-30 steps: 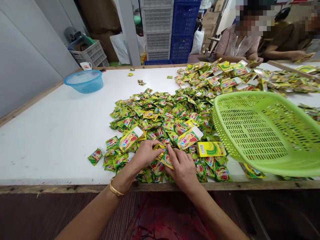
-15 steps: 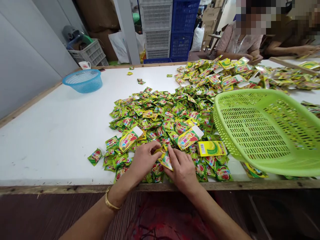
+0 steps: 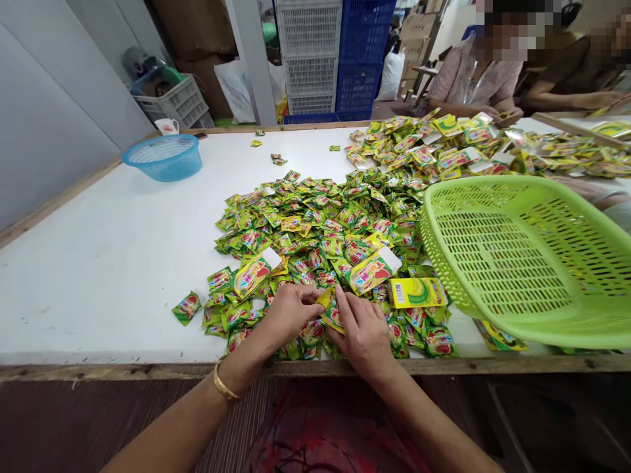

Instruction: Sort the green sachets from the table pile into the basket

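Note:
Low over the pile of small green sachets [image 3: 315, 246], near the table's front edge, my two hands meet on a small yellow-and-green printed box [image 3: 334, 314]. My right hand [image 3: 363, 334] wraps its fingers round the box and covers part of it. The fingertips of my left hand [image 3: 290, 316] pinch its yellow end. Three similar boxes lie flat on the sachets close by: a left one [image 3: 252, 274] and a middle one [image 3: 373, 272] with white flaps showing, and a right one [image 3: 419, 292] with a barcode. A bracelet circles my left wrist.
A green plastic basket [image 3: 517, 315] stands at my right. At the far left sits a blue basket [image 3: 170, 169]. More yellow boxes [image 3: 444, 148] are heaped at the back right, where two people sit. Stacked crates [image 3: 310, 75] stand behind the white table [image 3: 108, 263].
The box has turned slightly and shows more of its green printed face. My left hand has shifted a little down. A blurred arm now shows behind the green basket.

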The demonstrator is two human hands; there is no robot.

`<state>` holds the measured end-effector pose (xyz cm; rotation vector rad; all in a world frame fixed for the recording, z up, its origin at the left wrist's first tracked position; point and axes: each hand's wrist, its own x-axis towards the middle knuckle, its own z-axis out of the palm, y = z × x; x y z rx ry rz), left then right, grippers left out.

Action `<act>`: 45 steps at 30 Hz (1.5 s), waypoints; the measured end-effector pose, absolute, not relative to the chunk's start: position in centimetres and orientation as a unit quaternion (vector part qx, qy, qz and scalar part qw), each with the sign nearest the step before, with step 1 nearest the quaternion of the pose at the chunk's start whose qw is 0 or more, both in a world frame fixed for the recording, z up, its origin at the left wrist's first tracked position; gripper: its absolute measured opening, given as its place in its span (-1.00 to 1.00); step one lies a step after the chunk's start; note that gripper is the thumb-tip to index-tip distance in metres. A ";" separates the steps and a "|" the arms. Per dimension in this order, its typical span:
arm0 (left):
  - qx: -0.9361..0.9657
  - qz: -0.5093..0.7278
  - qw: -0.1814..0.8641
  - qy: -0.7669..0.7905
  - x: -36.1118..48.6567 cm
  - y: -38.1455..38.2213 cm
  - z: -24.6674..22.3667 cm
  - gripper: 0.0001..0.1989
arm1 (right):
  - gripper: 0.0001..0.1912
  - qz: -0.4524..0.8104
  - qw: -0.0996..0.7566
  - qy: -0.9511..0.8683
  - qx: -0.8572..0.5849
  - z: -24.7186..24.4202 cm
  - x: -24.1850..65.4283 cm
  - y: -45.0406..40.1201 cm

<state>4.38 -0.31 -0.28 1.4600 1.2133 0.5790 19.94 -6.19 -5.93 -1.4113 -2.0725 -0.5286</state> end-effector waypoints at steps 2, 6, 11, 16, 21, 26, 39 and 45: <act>0.618 0.231 0.562 0.498 4.7 -0.1 -0.6 -0.91 | -0.41 -0.199 0.281 -0.779 -0.524 -6.0 20.1 -6.2; 0.627 0.223 0.586 0.462 4.9 -0.1 -0.4 -0.89 | -0.39 -0.192 0.283 -0.784 -0.519 -5.9 20.5 -6.4; 0.632 0.244 0.515 0.525 5.0 -0.6 -0.3 -0.89 | -0.42 -0.190 0.282 -0.791 -0.508 -5.7 20.2 -6.4; 0.643 0.252 0.506 0.517 5.2 -0.9 -0.9 -0.89 | -0.47 -0.186 0.295 -0.793 -0.500 -5.7 20.1 -6.2; 0.653 0.229 0.532 0.488 5.3 -0.8 -0.1 -0.88 | -0.47 -0.179 0.302 -0.795 -0.494 -5.6 20.7 -6.3; 0.611 0.194 0.606 0.471 4.7 -0.6 0.7 -0.87 | -0.39 -0.173 0.288 -0.811 -0.479 -5.3 20.7 -6.5; 0.564 0.142 0.710 0.398 4.2 -1.5 2.0 -0.82 | -0.41 -0.160 0.276 -0.827 -0.463 -5.3 21.3 -6.6; 0.463 0.166 0.772 0.402 4.8 -2.1 1.4 -0.69 | -0.44 -0.156 0.272 -0.822 -0.475 -5.3 20.6 -6.6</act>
